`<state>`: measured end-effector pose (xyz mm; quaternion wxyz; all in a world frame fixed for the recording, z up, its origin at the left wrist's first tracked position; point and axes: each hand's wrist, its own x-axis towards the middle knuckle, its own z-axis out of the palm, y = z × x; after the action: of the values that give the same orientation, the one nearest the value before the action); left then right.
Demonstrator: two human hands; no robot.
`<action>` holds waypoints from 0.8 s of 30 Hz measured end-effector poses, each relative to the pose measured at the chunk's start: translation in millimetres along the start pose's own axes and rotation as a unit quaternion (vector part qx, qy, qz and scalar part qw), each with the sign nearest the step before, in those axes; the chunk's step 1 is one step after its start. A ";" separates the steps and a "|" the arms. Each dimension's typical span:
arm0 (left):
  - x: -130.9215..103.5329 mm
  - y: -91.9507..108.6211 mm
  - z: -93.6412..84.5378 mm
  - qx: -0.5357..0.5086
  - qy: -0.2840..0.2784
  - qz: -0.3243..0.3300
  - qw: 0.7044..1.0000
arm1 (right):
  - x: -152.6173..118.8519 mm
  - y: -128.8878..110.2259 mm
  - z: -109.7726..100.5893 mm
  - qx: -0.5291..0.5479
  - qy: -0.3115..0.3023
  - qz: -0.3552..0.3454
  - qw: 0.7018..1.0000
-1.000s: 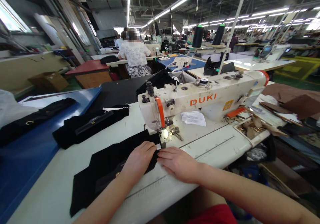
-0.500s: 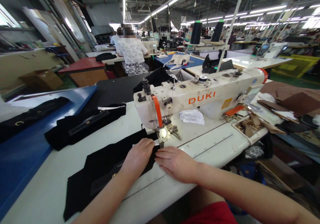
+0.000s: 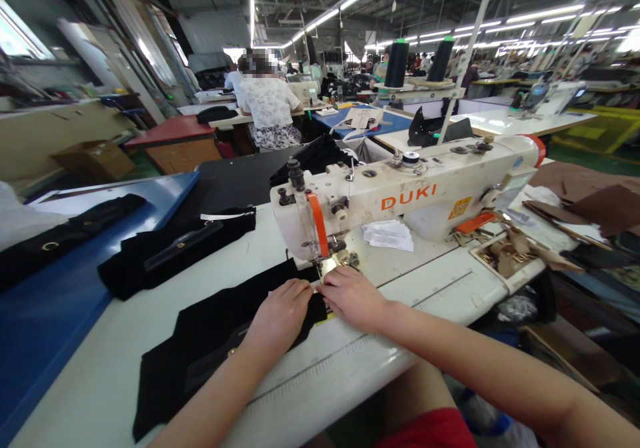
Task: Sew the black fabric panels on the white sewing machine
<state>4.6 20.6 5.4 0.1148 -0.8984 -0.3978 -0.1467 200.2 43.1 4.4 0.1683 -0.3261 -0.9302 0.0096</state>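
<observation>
A black fabric piece (image 3: 215,321) lies on the white bed of the sewing machine (image 3: 415,195), its far right corner close to the presser foot. My left hand (image 3: 283,311) is closed over the fabric's upper right edge, fingertips pinched just in front of the needle. My right hand (image 3: 353,298) meets it there, fingers drawn together, thumb side against the fabric's right end. A sliver of white strip shows between the two sets of fingertips; what the right fingers grip is hidden. A dark panel with a small gold fitting is on the fabric, partly behind my left forearm.
Another black piece (image 3: 180,248) with a white strip lies farther left, and one more (image 3: 70,231) rests on the blue surface. White paper slips (image 3: 387,235) are under the machine arm. A tray of small parts (image 3: 505,255) sits at right. A person (image 3: 270,105) sits ahead.
My right hand has moved up and in beside the needle, its fingers now bunched against my left fingertips. A bit of yellow shows under the fabric's right edge. The view has shifted slightly.
</observation>
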 end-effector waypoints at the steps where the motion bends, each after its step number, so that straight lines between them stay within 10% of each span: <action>1: 0.5 0.6 -1.1 -0.007 0.000 -0.005 1.000 | 0.1 0.3 1.2 -0.009 -0.002 -0.002 1.000; 24: 13.8 -3.2 20.3 -0.037 -0.072 -0.136 0.987 | 0.7 11.9 2.1 -0.063 0.013 -0.034 0.997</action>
<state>14.6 38.6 -8.3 0.0314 -0.8479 -0.5175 -0.1102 206.2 53.1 1.1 0.1594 -0.3048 -0.9371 -0.0589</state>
